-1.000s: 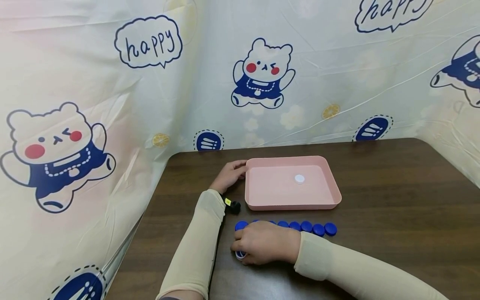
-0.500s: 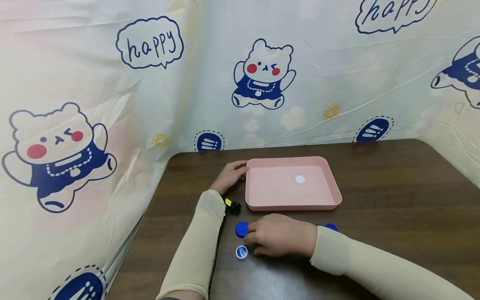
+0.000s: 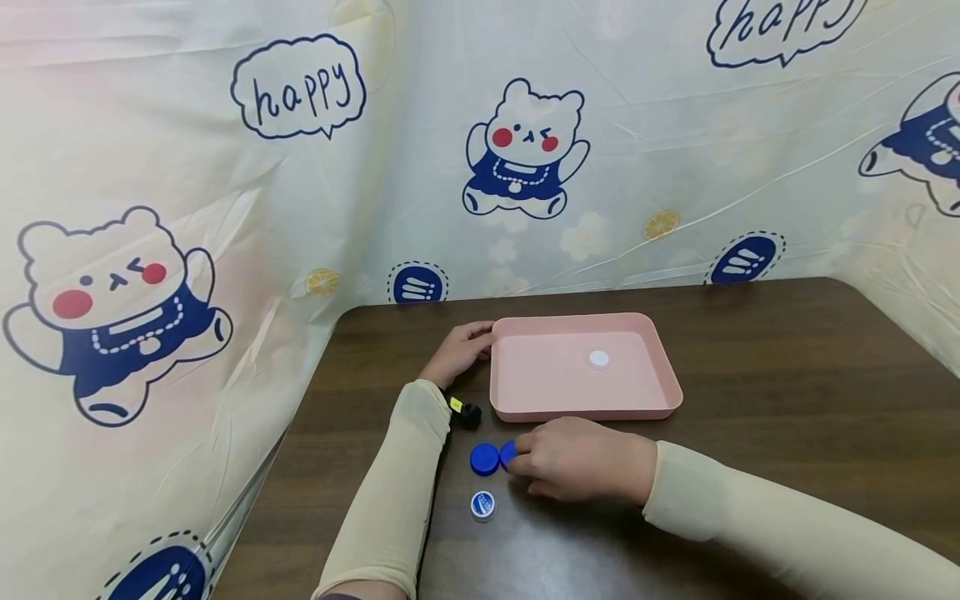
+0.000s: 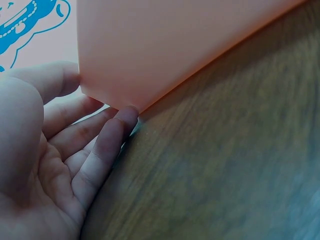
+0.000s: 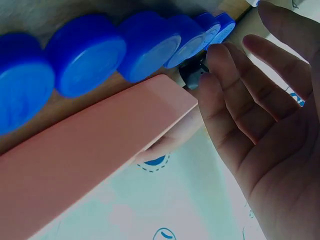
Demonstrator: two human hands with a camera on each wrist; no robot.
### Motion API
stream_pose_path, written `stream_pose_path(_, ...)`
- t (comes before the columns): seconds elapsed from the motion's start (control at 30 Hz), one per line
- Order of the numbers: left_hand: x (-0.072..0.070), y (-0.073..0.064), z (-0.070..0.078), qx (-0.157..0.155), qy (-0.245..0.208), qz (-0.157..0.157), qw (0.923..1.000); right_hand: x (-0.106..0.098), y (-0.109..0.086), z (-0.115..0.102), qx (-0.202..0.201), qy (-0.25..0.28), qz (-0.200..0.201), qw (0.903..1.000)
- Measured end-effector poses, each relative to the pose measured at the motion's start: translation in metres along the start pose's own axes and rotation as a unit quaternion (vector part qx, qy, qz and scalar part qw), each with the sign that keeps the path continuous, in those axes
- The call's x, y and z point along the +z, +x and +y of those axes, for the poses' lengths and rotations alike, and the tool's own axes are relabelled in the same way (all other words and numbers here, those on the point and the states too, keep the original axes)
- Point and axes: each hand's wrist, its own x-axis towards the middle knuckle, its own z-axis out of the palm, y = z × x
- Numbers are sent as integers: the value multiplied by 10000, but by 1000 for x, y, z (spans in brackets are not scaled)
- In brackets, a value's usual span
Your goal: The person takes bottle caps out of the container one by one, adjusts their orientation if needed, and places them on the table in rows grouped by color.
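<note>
My left hand (image 3: 457,354) rests its fingertips against the left corner of a shallow pink tray (image 3: 517,411). The left wrist view shows thumb and slightly bent fingers (image 4: 102,145) touching the tray's rim and end wall. Just in front of the tray, my right hand (image 3: 581,458) hovers palm down over a row of blue bottle caps. Its loosely spread fingers (image 5: 215,95) hold nothing in the right wrist view, where several caps (image 5: 90,55) line up beside it. One blue cap (image 3: 484,459) lies at the row's left end; another (image 3: 507,453) shows partly behind the fingertips.
A small round white cap with blue print (image 3: 483,505) lies nearer me. Inside the tray sits a white disc (image 3: 598,359). A black wrist camera (image 3: 468,415) is strapped to my left wrist. A patterned curtain (image 3: 420,150) hangs behind the brown table (image 3: 787,400).
My right hand has come away from the printed white cap and moved right and back toward the tray, uncovering the left blue caps. My left hand stays at the tray's corner.
</note>
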Motion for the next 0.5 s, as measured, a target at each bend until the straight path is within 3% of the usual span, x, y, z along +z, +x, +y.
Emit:
stream_pose_path(0.27,0,0,0,56,-20,36,10000,-14,-4,12,367,369,-277,9983)
stream_pose_path(0.5,2,0,-1,89,4,98,9999,-26,-12,29,519,278,-5,9983)
